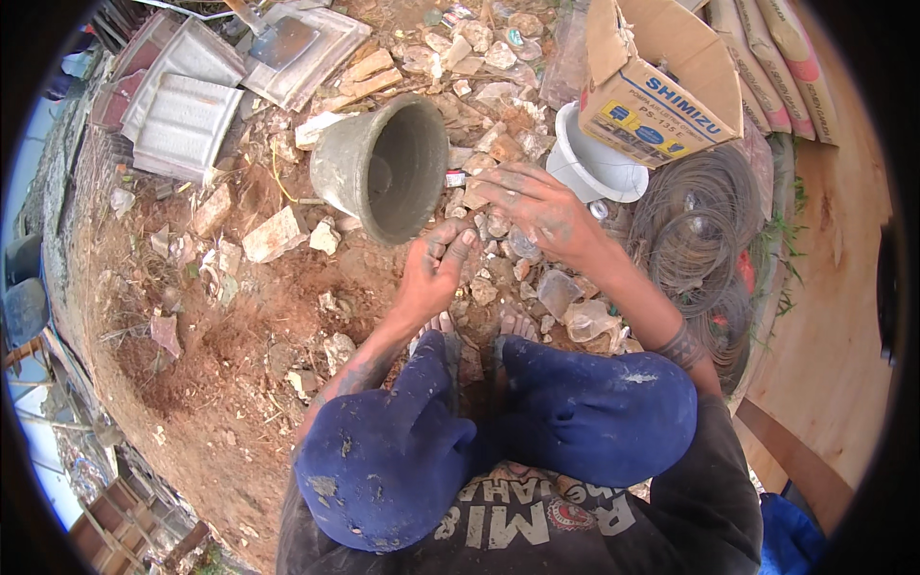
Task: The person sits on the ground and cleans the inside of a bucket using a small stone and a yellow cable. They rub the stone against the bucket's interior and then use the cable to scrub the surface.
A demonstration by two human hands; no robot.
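Observation:
My left hand [441, 254] is raised over the rubble, fingers curled and thumb pointing up; whatever it grips is too small or hidden to make out. Close by to its right, my right hand [532, 206] has its fingers stretched forward, loosely bent, with the thumb mostly hidden. A grey, cement-coated bucket [335, 158] lies tipped beyond my hands, its mouth facing right. A white bucket [628, 185] is partly covered by an open cardboard box [709, 115]. Coils of thin wire [704, 230] lie right of my right forearm.
Broken stone [273, 240] covers the soil around my bare feet [517, 321]. Roof tiles [182, 125] and a metal-bladed tool [283, 43] lie at the back left. Paper sacks [786, 62] stand at the back right, beside a wooden board [829, 287].

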